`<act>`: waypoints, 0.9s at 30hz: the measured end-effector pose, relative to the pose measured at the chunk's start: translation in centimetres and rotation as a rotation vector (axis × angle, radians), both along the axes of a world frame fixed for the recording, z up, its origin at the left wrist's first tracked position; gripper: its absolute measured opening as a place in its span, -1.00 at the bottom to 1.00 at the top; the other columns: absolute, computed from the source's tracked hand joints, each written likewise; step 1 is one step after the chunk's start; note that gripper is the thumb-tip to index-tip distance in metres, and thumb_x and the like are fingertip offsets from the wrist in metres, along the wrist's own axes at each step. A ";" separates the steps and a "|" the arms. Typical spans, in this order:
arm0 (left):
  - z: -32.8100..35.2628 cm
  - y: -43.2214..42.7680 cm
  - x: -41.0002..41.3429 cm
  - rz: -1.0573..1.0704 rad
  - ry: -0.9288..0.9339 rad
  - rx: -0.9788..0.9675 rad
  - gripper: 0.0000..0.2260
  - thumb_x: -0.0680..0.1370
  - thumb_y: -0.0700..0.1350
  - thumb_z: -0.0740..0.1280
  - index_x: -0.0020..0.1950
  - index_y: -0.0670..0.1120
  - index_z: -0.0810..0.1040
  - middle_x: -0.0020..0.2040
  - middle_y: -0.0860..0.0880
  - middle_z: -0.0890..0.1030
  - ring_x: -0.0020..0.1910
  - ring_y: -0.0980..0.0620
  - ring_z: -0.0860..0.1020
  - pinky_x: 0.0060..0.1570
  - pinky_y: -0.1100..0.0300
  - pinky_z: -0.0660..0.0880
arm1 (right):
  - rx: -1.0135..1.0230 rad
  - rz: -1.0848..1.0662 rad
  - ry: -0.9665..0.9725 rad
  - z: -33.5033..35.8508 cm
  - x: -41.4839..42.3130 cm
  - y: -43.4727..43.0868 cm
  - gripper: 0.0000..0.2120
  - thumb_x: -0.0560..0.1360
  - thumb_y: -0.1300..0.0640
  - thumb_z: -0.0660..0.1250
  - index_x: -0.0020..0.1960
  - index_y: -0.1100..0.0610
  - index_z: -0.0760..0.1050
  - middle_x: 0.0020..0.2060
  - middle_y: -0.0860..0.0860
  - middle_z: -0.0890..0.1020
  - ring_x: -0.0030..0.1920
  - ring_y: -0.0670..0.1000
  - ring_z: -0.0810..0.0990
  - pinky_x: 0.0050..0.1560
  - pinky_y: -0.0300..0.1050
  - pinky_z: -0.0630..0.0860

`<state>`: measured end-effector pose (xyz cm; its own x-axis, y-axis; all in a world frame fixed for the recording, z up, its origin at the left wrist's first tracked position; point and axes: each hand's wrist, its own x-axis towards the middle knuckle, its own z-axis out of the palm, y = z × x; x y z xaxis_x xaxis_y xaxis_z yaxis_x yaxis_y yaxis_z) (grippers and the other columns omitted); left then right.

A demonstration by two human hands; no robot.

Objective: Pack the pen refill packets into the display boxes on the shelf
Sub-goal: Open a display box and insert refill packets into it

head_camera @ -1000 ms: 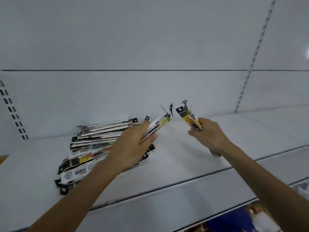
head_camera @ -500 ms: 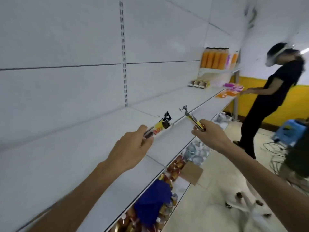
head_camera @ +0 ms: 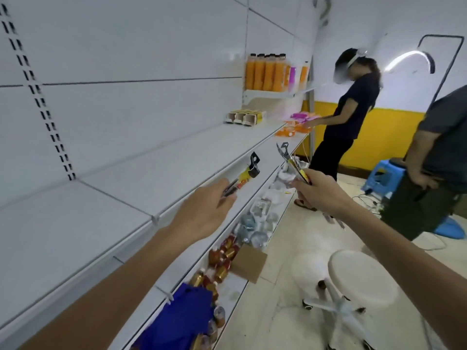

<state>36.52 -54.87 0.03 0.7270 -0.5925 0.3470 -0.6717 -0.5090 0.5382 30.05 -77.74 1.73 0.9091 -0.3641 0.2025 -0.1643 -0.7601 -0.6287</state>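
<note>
My left hand (head_camera: 206, 212) grips a slim pen refill packet (head_camera: 246, 173) with a yellow and black header, held out above the white shelf (head_camera: 156, 173). My right hand (head_camera: 321, 192) holds another refill packet (head_camera: 290, 160) upright, off the shelf's front edge. Far along the same shelf stand three small yellow display boxes (head_camera: 243, 117), open-fronted, well beyond both hands. The pile of packets is out of view.
Orange juice bottles (head_camera: 267, 72) fill a higher shelf. A person in dark clothes (head_camera: 346, 114) sorts pink and orange packs at the shelf's far end; another person (head_camera: 439, 157) stands at right. A white stool (head_camera: 361, 281) is on the floor; cans and cups fill lower shelves.
My view has swung right, away from the packet pile, along the shelf toward the display boxes. Both hands keep their packets and have moved with the turn.
</note>
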 end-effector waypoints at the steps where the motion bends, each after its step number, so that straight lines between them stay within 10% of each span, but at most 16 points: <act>1: 0.1 -1.4 1.3 -0.002 0.005 -0.003 -0.83 0.58 0.00 0.14 -0.01 -0.07 0.42 -0.12 -0.07 0.58 -0.15 -0.07 0.56 -0.10 -0.08 0.49 | -0.007 -0.007 -0.005 -0.1 1.0 -1.3 -0.79 0.57 0.13 0.14 -0.19 0.22 0.36 -0.43 0.01 0.48 -0.43 -0.01 0.40 -0.43 -0.21 0.34; 14: 3.5 -21.1 24.0 -0.001 0.070 -0.059 -0.81 0.55 0.00 0.20 -0.06 -0.12 0.44 -0.16 -0.11 0.58 -0.19 -0.12 0.56 -0.08 -0.11 0.51 | -0.019 -0.030 -0.049 1.4 21.8 -20.4 -0.74 0.56 0.11 0.19 -0.04 0.35 0.44 -0.33 0.11 0.45 -0.38 0.00 0.37 -0.42 -0.22 0.33; 27: 2.3 -39.3 41.3 0.155 0.102 -0.181 -0.80 0.60 -0.04 0.12 0.06 -0.14 0.42 -0.13 -0.09 0.58 -0.35 0.26 0.44 -0.28 0.21 0.38 | -0.005 0.193 -0.026 1.2 39.9 -39.3 -0.77 0.60 0.07 0.13 -0.19 0.15 0.34 -0.42 -0.01 0.49 -0.40 -0.02 0.43 -0.29 -0.12 0.38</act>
<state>77.81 -94.12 2.30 0.8407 -0.4064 0.3578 -0.5312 -0.4907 0.6907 69.97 -117.09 2.94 0.9565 -0.1819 0.2280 0.0013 -0.7790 -0.6270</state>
